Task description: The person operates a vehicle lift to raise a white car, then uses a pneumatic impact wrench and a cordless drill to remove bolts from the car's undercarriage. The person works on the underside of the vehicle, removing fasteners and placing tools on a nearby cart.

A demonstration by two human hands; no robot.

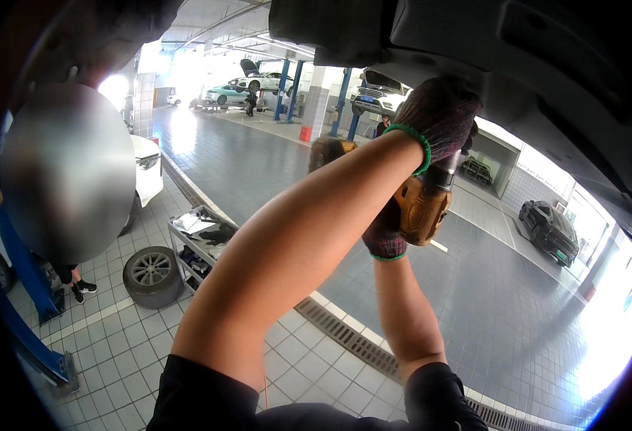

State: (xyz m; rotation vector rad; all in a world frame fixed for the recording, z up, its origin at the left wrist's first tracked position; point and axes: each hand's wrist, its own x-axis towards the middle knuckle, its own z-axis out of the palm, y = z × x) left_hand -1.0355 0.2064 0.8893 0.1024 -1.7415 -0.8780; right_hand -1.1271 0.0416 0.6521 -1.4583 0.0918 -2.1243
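Observation:
Both my hands wear dark knit gloves with green cuffs and are raised under a dark vehicle underside (474, 43). My right hand (385, 233) is closed on the grip of a yellow-and-black cordless impact driver (423, 212), which points upward. Part of the grip is hidden behind my left forearm; the tool's base shows on its far side. Above, my left hand (441, 115) is curled beside the upper end of the tool's metal nose (444, 174), up against the underside. Its fingers are mostly hidden, and what they hold does not show.
A loose wheel (152, 276) lies on the tiles at left, beside a tool cart (204, 233) with parts. A person (79, 284) stands near a blue lift post (28, 266). A floor drain grate (344, 334) crosses below. Raised cars (377, 97) and a dark car (551, 230) stand farther off.

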